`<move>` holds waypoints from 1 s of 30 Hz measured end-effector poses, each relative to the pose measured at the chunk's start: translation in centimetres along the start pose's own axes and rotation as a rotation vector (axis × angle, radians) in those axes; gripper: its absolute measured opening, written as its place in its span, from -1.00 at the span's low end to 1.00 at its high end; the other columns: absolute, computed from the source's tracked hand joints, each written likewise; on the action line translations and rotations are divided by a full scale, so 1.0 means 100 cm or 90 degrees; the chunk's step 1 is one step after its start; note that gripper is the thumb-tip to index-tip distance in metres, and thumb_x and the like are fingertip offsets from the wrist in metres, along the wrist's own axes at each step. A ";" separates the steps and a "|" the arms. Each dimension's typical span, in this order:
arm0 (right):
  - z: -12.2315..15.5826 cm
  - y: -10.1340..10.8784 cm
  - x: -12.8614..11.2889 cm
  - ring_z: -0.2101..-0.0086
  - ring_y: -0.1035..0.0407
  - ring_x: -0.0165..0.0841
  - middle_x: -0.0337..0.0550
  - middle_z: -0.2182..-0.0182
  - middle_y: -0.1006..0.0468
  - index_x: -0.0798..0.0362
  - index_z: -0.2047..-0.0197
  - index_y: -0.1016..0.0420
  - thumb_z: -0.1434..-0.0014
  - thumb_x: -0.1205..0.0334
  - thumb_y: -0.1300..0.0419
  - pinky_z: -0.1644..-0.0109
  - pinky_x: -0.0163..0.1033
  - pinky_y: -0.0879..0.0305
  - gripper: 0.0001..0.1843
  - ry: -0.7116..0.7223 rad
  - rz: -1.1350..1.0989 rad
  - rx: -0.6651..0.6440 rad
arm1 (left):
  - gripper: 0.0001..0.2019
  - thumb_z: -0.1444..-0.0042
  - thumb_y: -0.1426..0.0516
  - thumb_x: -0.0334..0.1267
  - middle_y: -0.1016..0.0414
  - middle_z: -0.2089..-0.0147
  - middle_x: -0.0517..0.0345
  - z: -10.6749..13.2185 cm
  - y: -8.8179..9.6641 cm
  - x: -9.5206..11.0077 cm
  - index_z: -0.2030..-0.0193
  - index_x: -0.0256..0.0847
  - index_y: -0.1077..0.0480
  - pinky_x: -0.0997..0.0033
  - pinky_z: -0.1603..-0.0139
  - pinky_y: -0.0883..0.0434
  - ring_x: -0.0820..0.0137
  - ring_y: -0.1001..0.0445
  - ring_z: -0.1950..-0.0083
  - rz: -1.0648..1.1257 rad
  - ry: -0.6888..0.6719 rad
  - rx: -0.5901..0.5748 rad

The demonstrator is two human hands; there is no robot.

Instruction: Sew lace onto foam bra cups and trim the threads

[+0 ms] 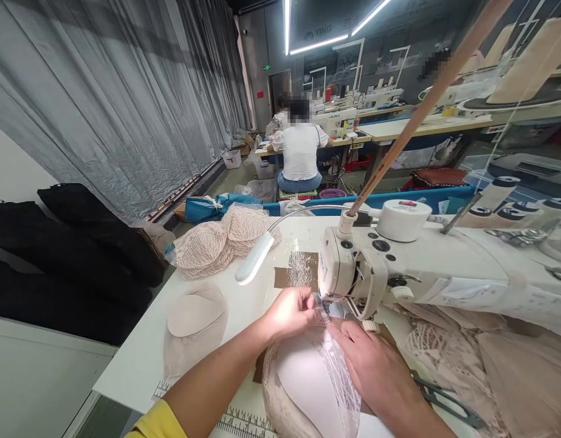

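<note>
Lace-covered bra cup (307, 380) lies at lower centre of the frame on a white bench (138, 359), with its upper edge at the needle area of a white sewing machine (444, 267). A printed ruler (244, 421) runs along the near edge of the bench. The room is a workshop: a grey curtain (125, 91) fills the upper left, black fabric (65, 267) is stacked at the left, and light strips (319, 44) run across the ceiling. At upper centre, a seated person in a white top (301, 155) faces further machines.

Count on the bench:
- one gooseneck lamp (254, 260)
- one pile of lace cups (219, 242), left of centre
- one loose foam cup (194, 314), below the pile
- one pair of scissors (448, 406), at lower right

Two hands are in view. The left hand (292, 311) is at the upper left edge of the cup, just beside the needle area, with its fingers (307, 304) curled together and pinching the lace. The right hand (375, 365) lies flat on the right side of the cup, fingers extended and pressing down, gripping nothing. The cup sits between and under both hands, in contact with each.
</note>
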State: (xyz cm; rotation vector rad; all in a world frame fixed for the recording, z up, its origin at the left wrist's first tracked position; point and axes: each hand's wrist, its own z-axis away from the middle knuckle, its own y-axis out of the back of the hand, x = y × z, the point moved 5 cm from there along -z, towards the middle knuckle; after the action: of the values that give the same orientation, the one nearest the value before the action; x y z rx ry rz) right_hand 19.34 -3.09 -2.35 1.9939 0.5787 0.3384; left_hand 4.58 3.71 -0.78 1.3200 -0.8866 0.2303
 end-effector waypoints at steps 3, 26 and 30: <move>-0.001 0.001 0.000 0.54 -0.23 -0.41 -0.22 0.43 -0.47 -0.03 0.07 -0.52 -0.04 0.56 -0.02 0.41 -0.24 -0.07 -0.53 -0.004 -0.002 0.002 | -0.92 -0.09 0.04 -0.44 -0.32 0.38 0.20 0.009 0.016 0.004 0.35 -0.21 -0.22 0.49 0.33 -0.29 0.45 -0.30 0.36 -0.011 0.015 0.117; -0.001 -0.002 0.000 0.52 -0.34 -0.39 -0.18 0.36 -0.57 0.04 0.13 -0.56 -0.09 0.55 -0.04 0.40 -0.22 -0.17 -0.62 -0.053 0.008 0.009 | -0.47 -0.14 -0.04 -0.25 -0.25 -0.29 -0.11 0.022 -0.014 0.016 -0.26 -0.38 -0.22 0.11 -0.25 -0.24 0.12 -0.23 -0.26 -0.293 -0.248 -0.124; -0.002 -0.001 -0.001 0.50 -0.39 -0.36 -0.17 0.33 -0.59 0.03 0.13 -0.56 -0.11 0.53 -0.02 0.40 -0.22 -0.23 -0.61 -0.069 -0.012 -0.001 | -0.47 -0.17 -0.01 -0.24 -0.21 -0.31 -0.08 0.017 -0.011 0.010 -0.28 -0.35 -0.19 0.15 -0.30 -0.18 0.15 -0.18 -0.31 -0.290 -0.287 -0.139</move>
State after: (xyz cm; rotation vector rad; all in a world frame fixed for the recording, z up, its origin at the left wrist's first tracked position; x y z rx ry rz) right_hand 19.11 -2.95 -2.38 1.9904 0.5280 0.2187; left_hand 5.15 1.52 -0.92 1.3501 -0.9240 -0.5240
